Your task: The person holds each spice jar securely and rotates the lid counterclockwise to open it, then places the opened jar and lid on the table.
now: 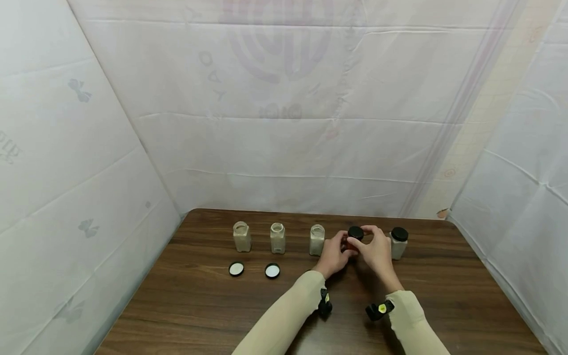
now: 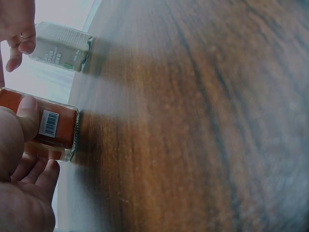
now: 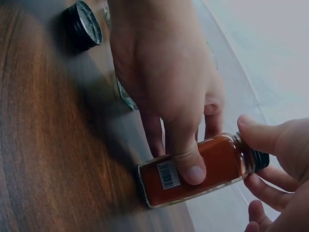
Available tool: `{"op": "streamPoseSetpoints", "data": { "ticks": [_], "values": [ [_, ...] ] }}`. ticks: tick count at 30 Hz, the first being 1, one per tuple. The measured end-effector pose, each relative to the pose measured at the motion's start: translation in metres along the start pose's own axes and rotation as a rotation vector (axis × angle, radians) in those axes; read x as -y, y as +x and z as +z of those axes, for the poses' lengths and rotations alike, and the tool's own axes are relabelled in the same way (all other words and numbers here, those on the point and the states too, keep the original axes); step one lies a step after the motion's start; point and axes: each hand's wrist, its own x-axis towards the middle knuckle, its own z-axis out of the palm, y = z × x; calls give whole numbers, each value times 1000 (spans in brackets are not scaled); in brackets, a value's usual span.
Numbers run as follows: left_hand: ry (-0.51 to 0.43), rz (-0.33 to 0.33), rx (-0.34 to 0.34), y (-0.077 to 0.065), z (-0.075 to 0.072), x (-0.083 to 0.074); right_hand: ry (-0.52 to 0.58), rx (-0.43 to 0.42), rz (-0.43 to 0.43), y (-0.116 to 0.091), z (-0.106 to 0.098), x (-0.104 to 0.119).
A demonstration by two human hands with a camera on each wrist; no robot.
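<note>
A square glass jar of red-brown powder stands on the table with its black lid on. My left hand grips the jar's body, the thumb lying across the side beside a barcode label. At the top, the thumb and fingers of my right hand pinch the lid. Just right of that hand is another jar, pale inside and capped in black. An uncapped jar of pale contents stands close to the left hand's other side.
Farther left stand two more uncapped jars, one nearer and one at the end. In front of them lie two upturned lids, one and another. The right wrist view shows a black lid on the wooden table.
</note>
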Motion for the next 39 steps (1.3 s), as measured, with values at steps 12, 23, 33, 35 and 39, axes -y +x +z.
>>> {"op": "streamPoseSetpoints", "data": {
  "ticks": [12, 23, 33, 35, 39],
  "values": [
    [15, -10, 2, 2, 0, 2, 10, 11, -1, 2, 3, 0],
    [24, -19, 12, 4, 1, 3, -6, 165, -65, 6, -6, 0],
    [18, -2, 8, 3, 0, 2, -22, 186, -47, 7, -6, -1],
    [18, -3, 9, 3, 0, 3, -23, 185, -50, 7, -6, -1],
    [21, -13, 9, 2, 0, 2, -27, 174, -48, 5, -7, 0]
  ]
}}
